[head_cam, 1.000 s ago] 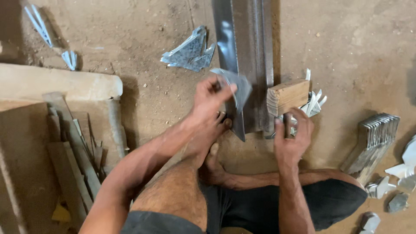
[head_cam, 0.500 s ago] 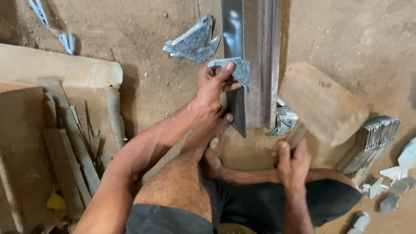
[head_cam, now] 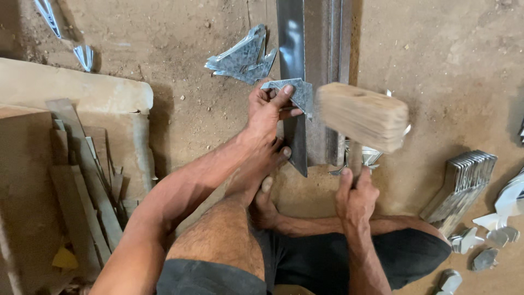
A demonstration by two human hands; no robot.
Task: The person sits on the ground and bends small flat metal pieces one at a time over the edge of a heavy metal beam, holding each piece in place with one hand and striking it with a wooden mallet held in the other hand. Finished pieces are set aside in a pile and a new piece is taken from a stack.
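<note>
Left hand (head_cam: 270, 109) pinches a bent metal piece (head_cam: 297, 93) on the steel bar's (head_cam: 292, 49) edge; right hand (head_cam: 356, 196) grips a wooden mallet (head_cam: 363, 114) just right of it.

The wooden mallet (head_cam: 363, 116) (blurred) now hangs raised over the metal piece (head_cam: 297, 93), its head swung left since a moment ago.

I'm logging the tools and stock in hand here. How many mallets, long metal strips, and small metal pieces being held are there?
Wooden mallet, in the right hand: 1
Long metal strip on the ground: 1
Small bent metal piece, held by the left hand: 1
Total: 3
</note>
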